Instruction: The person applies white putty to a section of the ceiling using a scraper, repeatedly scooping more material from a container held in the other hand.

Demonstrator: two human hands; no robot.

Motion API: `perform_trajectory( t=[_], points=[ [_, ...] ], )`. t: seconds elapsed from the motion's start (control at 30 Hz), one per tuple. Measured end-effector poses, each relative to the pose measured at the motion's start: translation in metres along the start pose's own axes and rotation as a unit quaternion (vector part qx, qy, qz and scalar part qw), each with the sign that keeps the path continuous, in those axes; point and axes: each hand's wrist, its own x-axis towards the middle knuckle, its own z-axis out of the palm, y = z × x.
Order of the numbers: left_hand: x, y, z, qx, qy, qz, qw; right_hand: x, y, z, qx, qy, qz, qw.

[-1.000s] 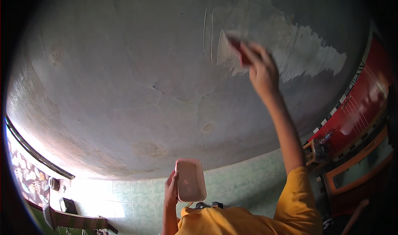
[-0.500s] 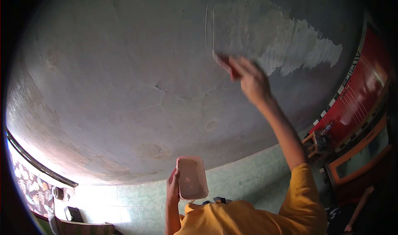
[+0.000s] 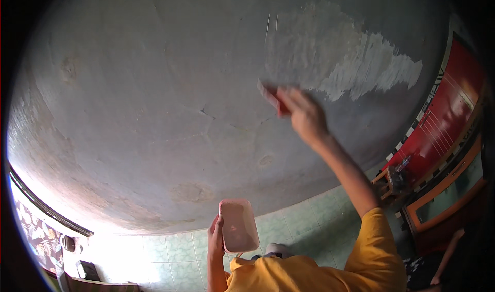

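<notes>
My right hand [image 3: 309,118] is raised to the grey wall [image 3: 134,106], closed around a red putty scraper [image 3: 281,104]. The scraper's wide blade lies tilted against or very near the wall; motion blur hides the exact contact. Just up and right of it spreads a patch of pale, streaky filler [image 3: 356,65], with two thin light lines at its left. Low in the middle, my left hand [image 3: 216,234] grips a pink rectangular tub [image 3: 251,224] by its left side. Inside the tub, the bottom shows greyish-pink with a small lighter spot.
Cracks [image 3: 207,113] and stained spots [image 3: 192,192] mark the wall. Green floor tiles [image 3: 304,217] run along its foot. At right are a red panel [image 3: 443,106], a small wooden stand [image 3: 381,184] and an orange-framed cabinet [image 3: 448,189]. Another person's arm [image 3: 447,256] shows at lower right.
My right hand and the scraper have moved down and slightly left along the wall. The light lines look shorter. My left hand still holds the tub, and the view has shifted a little.
</notes>
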Motion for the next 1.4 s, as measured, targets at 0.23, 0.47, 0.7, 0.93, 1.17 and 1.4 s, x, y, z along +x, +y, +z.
perform_trajectory(
  t=[0.23,0.47,0.7,0.93,1.17,1.4],
  points=[
    [0.002,0.005,0.012,0.026,-0.021,-0.007,0.999,0.126,0.029,-0.039,-0.154,0.056,-0.031,0.986],
    [0.004,0.005,0.011,-0.004,-0.026,0.003,1.0,-0.024,-0.004,0.01,-0.026,-0.098,-0.057,0.993],
    [0.017,-0.001,0.017,-0.022,-0.03,0.001,0.999,0.159,0.027,-0.063,-0.144,0.077,-0.071,0.984],
    [0.015,-0.011,0.008,-0.025,-0.013,0.004,1.0,-0.043,-0.022,0.034,-0.121,-0.105,-0.12,0.98],
    [0.009,-0.009,0.004,-0.002,-0.015,-0.006,1.0,0.11,0.002,-0.047,-0.078,0.073,-0.066,0.992],
    [0.0,-0.009,0.008,-0.02,-0.008,-0.007,1.0,0.086,0.024,-0.009,-0.214,0.021,-0.077,0.974]
  ],
)
